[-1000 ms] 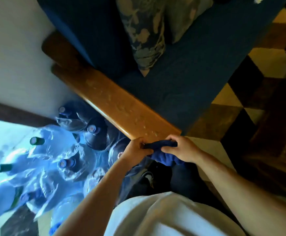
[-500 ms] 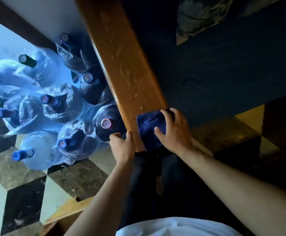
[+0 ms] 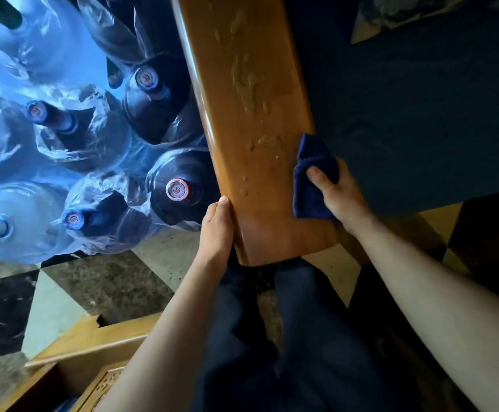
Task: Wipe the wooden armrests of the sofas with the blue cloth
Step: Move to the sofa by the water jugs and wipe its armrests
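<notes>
Cloth at the inner edge of the armrest, both hands on the wood.

The right hand (image 3: 335,193) grips the folded blue cloth (image 3: 312,176) against the wooden armrest (image 3: 251,114) on its sofa-seat (image 3: 420,114) side: the thumb pinches it from above, while the other fingers curl under and out of sight. The left hand (image 3: 217,230) rests along the opposite edge near the rounded end, fingers (image 3: 221,208) pressed together and lying straight. Droplets (pale blotches) dot the wood ahead of the cloth. Big water bottles (image 3: 177,188) crowd the checkered floor (image 3: 64,292) beside it.
</notes>
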Tool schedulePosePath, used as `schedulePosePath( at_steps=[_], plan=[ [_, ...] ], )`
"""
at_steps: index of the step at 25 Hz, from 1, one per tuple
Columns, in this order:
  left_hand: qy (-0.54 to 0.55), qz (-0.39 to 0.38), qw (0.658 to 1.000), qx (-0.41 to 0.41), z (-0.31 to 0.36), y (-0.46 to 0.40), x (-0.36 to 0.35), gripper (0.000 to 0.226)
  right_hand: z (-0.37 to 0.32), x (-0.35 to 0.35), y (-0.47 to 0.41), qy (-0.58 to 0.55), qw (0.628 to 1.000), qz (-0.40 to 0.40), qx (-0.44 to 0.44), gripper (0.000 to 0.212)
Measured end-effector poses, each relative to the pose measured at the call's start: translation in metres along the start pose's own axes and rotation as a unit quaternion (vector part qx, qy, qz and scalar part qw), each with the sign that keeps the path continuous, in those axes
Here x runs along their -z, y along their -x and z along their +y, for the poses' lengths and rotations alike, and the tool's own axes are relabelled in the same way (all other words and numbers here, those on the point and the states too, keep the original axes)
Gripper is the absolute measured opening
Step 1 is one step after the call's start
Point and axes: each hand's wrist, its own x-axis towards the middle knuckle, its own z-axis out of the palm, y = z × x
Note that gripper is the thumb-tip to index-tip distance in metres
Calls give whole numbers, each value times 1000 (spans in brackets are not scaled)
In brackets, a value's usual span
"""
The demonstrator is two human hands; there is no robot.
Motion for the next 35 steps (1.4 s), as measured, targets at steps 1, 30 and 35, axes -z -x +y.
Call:
schedulePosePath(
  at_steps=[1,30,35],
  plan=[
    [16,-17,1000,15,1,-1,3,45,5,1,4,-12,1000,0,-13,62],
    [1,-78,997,15,62,-4,27,51,3,-148,85,556,790,120,229,94],
    [29,-72,997,24,71,-9,27,38,20,-97,93,494,840,147,170,109]
  ],
)
